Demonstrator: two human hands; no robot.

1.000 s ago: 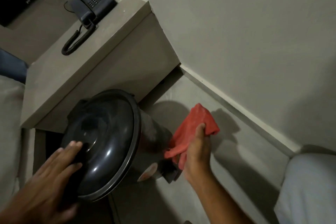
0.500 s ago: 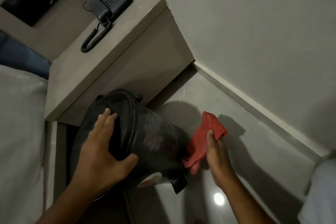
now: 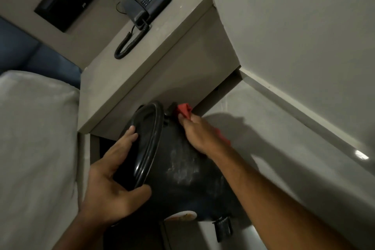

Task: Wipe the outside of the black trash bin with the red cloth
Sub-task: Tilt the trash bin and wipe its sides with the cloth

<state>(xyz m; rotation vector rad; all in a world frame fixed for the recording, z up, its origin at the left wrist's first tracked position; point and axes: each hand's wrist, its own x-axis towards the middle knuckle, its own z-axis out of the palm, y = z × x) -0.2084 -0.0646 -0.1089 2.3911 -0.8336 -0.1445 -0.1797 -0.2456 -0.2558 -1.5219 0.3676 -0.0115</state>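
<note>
Bin, black (image 3: 182, 170) | tipped on floor, lid end toward nightstand | left hand (image 3: 113, 180) fingers clasped lid rim | right hand (image 3: 199, 136) nearer upper wall, fingers pinching red cloth (image 3: 184, 110) against it; wall ran downward from there.

**Tight behind the bin, open toward the wall**

We see the black trash bin (image 3: 182, 168) wedged under the grey shelf (image 3: 162, 57), whose underside crowds its upper rim. The bed edge (image 3: 36, 148) blocks our left. Bare floor (image 3: 284, 148) between bin and skirting (image 3: 294, 107) leaves room on the right
</note>
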